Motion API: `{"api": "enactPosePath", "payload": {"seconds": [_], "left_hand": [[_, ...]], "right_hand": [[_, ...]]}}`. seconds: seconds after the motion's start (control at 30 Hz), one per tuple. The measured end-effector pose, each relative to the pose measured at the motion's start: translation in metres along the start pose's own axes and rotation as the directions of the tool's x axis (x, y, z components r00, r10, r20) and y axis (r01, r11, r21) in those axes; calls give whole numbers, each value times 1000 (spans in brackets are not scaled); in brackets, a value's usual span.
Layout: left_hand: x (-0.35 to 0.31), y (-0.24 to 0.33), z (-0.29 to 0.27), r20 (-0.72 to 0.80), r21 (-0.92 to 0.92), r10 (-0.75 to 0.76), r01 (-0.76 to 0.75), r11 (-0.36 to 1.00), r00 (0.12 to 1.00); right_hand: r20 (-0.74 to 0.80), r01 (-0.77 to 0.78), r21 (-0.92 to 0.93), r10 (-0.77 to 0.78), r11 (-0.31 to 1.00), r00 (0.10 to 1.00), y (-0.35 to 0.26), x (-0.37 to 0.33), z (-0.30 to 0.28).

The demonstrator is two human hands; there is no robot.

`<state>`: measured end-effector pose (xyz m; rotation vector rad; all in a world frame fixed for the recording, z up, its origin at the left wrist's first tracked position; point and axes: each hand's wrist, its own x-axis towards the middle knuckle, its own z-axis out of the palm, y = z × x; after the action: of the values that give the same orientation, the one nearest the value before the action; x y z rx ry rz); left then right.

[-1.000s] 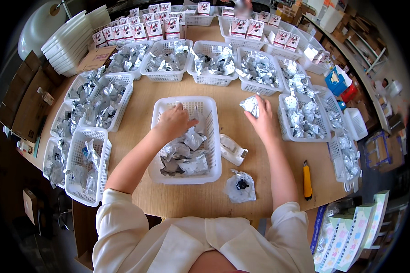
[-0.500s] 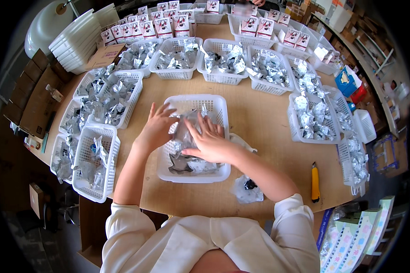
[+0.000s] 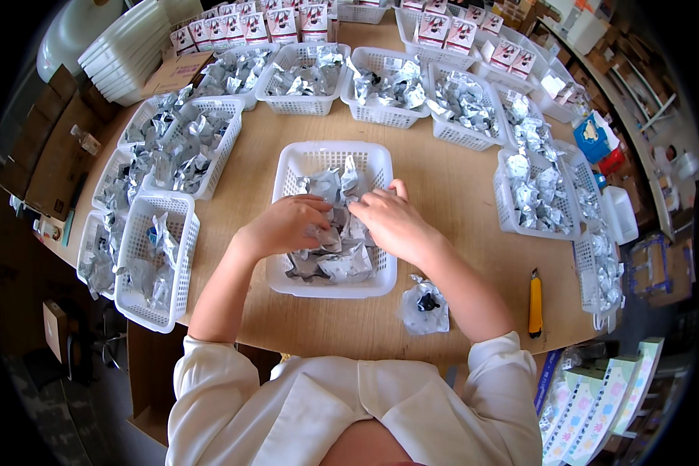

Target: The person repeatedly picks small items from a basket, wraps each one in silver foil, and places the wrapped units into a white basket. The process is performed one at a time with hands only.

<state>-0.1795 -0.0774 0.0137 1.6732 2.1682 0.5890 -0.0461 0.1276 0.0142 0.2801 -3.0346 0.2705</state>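
Observation:
Directly before me stands a white perforated plastic basket [image 3: 332, 289] with several crumpled silver foil pouches [image 3: 346, 262] in it. My left hand [image 3: 289, 225] reaches in over its left side, fingers bent round a pouch. From the right, my right hand [image 3: 396, 224] dips into the same heap, its fingers closed on foil near the middle and one finger raised. Both sets of fingertips are partly hidden among the pouches. By my right forearm, an opened pouch [image 3: 425, 317] lies on the table with a small black object [image 3: 427, 302] on it.
More baskets of foil pouches line the table's left [image 3: 157, 314], far [image 3: 301, 104] and right [image 3: 540, 230] sides. A yellow utility knife [image 3: 536, 304] lies at the right. Printed small boxes [image 3: 282, 26] stand at the back, beside stacked white baskets [image 3: 124, 54].
My hands have gone from spread above the basket to bent fingers among the pouches, the right one shifting rightward. A pale sheet beside the basket is out of sight. The view has shifted slightly.

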Motion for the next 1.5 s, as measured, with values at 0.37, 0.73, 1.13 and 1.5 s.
{"api": "enactPosePath", "payload": {"seconds": [0.37,0.73,1.13,1.5], "left_hand": [[-10,32,2,-13,333,-48,50,942,999],[-42,75,-3,-491,114,56,0,993,869],[-27,139,153,-211,-358,-234,148,922,949],[0,142,170,-326,-500,-304,110,859,895]], "right_hand": [[-39,98,1,-98,995,994,-13,3,1],[-300,138,588,56,797,952,-10,-62,-59],[-138,-405,543,554,736,821,-26,-197,15],[-343,-359,556,600,750,723,-29,-213,45]]}}
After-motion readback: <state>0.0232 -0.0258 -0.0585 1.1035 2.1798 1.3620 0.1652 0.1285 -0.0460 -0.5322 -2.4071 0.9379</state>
